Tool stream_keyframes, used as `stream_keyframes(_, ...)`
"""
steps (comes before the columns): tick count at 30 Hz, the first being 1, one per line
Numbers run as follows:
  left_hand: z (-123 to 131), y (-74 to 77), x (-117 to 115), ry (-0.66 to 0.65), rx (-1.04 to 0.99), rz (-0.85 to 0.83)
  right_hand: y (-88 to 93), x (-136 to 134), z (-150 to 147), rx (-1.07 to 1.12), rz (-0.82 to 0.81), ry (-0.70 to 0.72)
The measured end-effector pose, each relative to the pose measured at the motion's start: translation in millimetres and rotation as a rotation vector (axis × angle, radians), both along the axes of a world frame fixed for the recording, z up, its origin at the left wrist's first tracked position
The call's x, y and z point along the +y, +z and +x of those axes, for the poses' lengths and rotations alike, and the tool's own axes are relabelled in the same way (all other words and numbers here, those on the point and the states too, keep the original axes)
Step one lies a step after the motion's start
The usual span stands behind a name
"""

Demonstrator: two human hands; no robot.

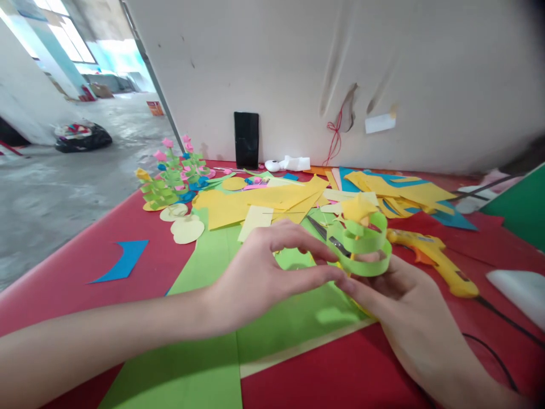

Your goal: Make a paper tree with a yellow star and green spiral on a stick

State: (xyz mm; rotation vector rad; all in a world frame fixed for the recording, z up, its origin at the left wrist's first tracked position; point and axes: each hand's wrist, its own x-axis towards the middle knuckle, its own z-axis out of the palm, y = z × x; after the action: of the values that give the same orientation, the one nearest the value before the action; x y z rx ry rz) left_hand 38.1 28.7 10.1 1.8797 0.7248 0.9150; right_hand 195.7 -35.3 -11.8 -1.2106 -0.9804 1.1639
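Note:
A paper flower [368,247] with looped light-green strips and a yellow bloom on top stands upright between my hands. My right hand [402,292] holds it low down, its fingers curled behind and below the green loops. From the left, my left hand [293,255] pinches at the lower edge of the same flower with thumb and fingertips. Both thumbs meet near its base, and the exact grip is partly hidden. Scissors [317,227] lie just behind, partly covered by the flower. Light-green paper sheets [204,341] spread beneath my hands.
Finished paper flowers [174,176] stand at the back left beside pale paper discs [187,228]. Yellow paper [255,204] lies across the middle. A yellow glue gun [443,264] with a cord rests at right. A phone [246,140] leans on the wall; a blue scrap [123,262] lies left.

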Motion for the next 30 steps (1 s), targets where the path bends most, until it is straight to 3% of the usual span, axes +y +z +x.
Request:
stream_keyframes(4, 0, -0.7, -1, 0.019, -0.004, 0.008, 1.5, -2, -3, -0.045, -0.03, -0.047)
stream_keyframes(9, 0, -2.5, -2, 0.02, -0.016, 0.02, -2.7, -1, 2, -0.092, 0.016, -0.006)
stream_keyframes(15, -1, -1.0, -3, 0.021, 0.005, -0.051, -5.3, 0, 4, -0.144, 0.007, -0.035)
stream_keyframes(25, -3, -3.0, 4, 0.029, -0.113, -0.157, -9.1, -1, 8, -0.206, -0.027, -0.044)
stream_keyframes(30, -3, -7.3, 12, 0.1, -0.174, -0.157, -11.5, 1, 12, -0.157, -0.079, -0.072)
